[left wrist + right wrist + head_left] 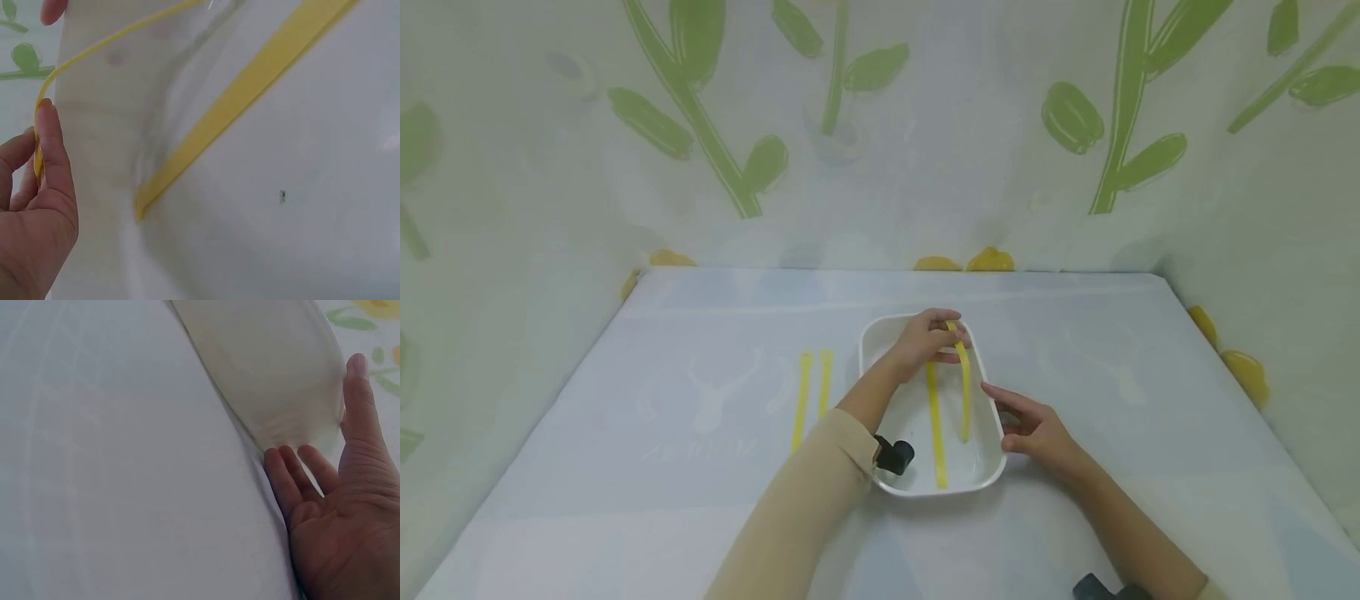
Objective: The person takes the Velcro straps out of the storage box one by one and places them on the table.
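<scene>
My left hand (925,340) is over the far part of a white rectangular tray (991,479). Between its thumb and fingers it pinches one end of a thin yellow strip (966,392), which curves down into the tray. A second yellow strip (936,425) lies lengthwise along the tray's floor, also seen in the left wrist view as a broad yellow band (231,109). At the tray's right side, my right hand (1033,427) touches the outer wall and rim with its fingertips, fingers extended. The right wrist view shows the fingers against the tray's outer wall (269,369).
Two more yellow strips (802,400) lie side by side on the white-covered table (625,467), left of the tray and partly behind the left forearm. Walls with a leaf pattern (925,167) close off the back and sides. Each wrist wears a small black camera (895,457).
</scene>
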{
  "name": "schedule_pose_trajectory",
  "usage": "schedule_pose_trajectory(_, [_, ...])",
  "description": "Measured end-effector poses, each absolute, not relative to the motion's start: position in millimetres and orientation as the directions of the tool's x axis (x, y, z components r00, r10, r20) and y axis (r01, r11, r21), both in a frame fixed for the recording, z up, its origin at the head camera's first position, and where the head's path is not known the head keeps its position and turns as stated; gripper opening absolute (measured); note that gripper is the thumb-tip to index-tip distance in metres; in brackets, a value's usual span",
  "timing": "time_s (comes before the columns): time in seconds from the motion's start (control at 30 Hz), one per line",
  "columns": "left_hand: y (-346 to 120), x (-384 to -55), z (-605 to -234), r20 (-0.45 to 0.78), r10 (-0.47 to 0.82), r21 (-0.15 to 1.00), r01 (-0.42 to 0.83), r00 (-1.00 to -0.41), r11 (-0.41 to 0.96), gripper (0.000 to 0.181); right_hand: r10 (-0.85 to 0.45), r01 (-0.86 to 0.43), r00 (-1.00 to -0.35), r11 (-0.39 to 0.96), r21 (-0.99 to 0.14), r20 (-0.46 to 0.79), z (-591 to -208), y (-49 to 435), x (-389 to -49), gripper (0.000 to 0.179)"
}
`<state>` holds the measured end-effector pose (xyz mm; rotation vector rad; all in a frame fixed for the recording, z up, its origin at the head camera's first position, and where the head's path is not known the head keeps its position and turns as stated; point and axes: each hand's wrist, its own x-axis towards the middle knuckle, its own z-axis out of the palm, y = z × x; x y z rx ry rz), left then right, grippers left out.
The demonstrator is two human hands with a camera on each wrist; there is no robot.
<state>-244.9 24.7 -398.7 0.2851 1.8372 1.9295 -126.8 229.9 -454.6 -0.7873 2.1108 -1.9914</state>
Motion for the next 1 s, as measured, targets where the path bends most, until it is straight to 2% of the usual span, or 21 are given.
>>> schedule_pose_trajectory(0.23, [25, -244, -396, -0.122, 0.486, 0.991, -0.136, -0.865, 0.006, 0.064, -0.453, -0.266, -0.858, -0.009, -0.964, 0.241, -455, 232, -128, 0.066])
schedule_pose_trajectory(0.37, [22, -246, -394, -0.093, 0.497, 0.994, -0.107, -0.863, 0.0, 0.063, -0.458, -0.266, -0.855, -0.019, -0.964, 0.245, -456, 233, -128, 0.066])
schedule_pose_trajectory(0.6, [18, -250, -385, -0.05, 0.503, 0.991, -0.108, -0.863, -0.085, 0.058, -0.43, -0.267, -0.877, 0.068, -0.961, 0.213, -455, 230, -128, 0.066])
schedule_pose_trajectory(0.77, [16, -253, -375, -0.037, 0.504, 0.989, -0.102, -0.863, -0.104, 0.057, -0.437, -0.26, -0.877, 0.076, -0.962, 0.202, -454, 231, -128, 0.066])
schedule_pose_trajectory(1.0, [6, -255, -361, -0.041, 0.529, 0.991, -0.1, -0.848, -0.084, 0.071, -0.467, -0.279, -0.853, 0.031, -0.96, 0.233, -452, 233, -128, 0.065])
